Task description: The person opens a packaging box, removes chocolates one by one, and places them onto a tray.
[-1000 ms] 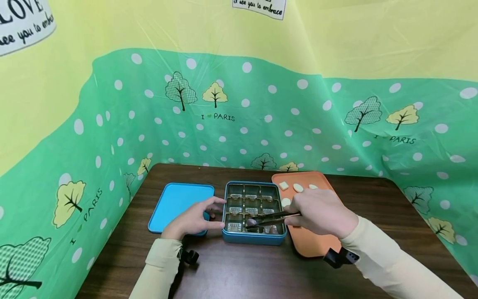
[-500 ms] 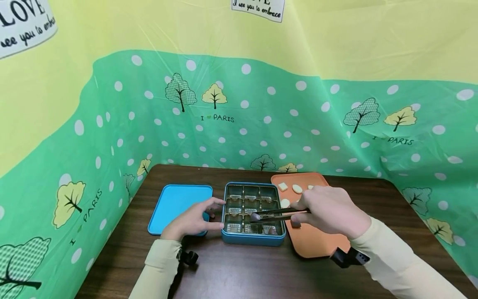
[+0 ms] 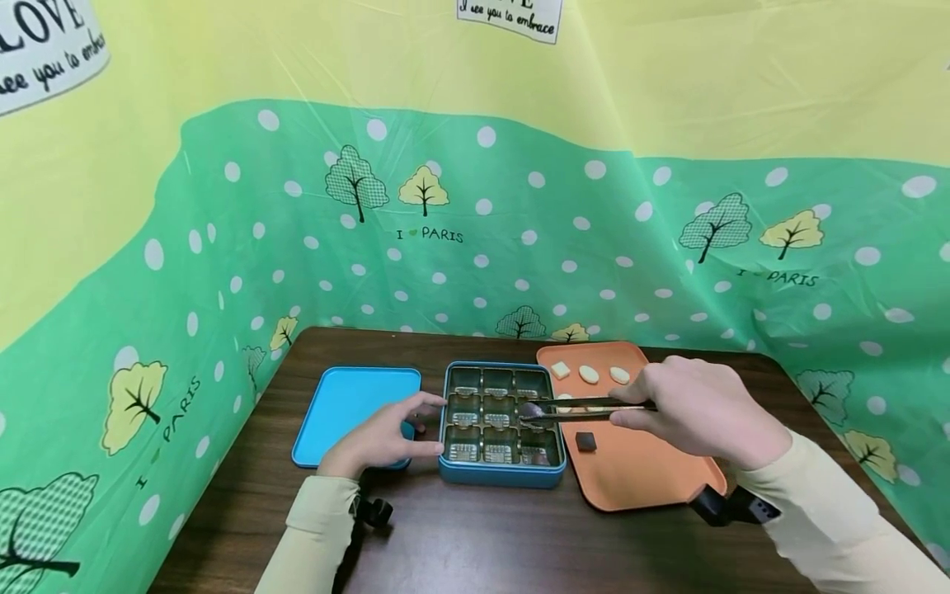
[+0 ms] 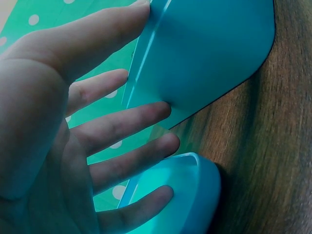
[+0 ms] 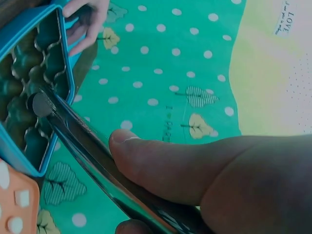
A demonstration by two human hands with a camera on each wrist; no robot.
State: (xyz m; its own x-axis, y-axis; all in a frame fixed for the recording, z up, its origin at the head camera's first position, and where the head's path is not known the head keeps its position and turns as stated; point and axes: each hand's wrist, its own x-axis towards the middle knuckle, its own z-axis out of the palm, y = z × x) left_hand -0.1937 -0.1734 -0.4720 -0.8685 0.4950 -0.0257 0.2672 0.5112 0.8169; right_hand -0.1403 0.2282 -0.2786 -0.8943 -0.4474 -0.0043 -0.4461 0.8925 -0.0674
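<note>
My right hand grips dark metal tongs. Their tips pinch a dark round chocolate-like piece over the middle-row right compartment of a blue box. That box carries a dark insert divided into several compartments. A brownish piece shows in the front right compartment. Along the box's left side rests my left hand, thumb and index fingertip touching the wall. In the left wrist view the fingers are spread and hold nothing. Whether the round piece touches the compartment floor, I cannot tell.
An orange tray lies right of the box. On it sit a dark square piece and several cream pieces, some partly hidden by the tongs. A flat blue lid lies left of the box. Printed cloth hangs behind the table.
The right hand has drawn the tongs and round piece from the front middle compartment rightward and back to the middle-row right one. The left hand stays at the box's side.
</note>
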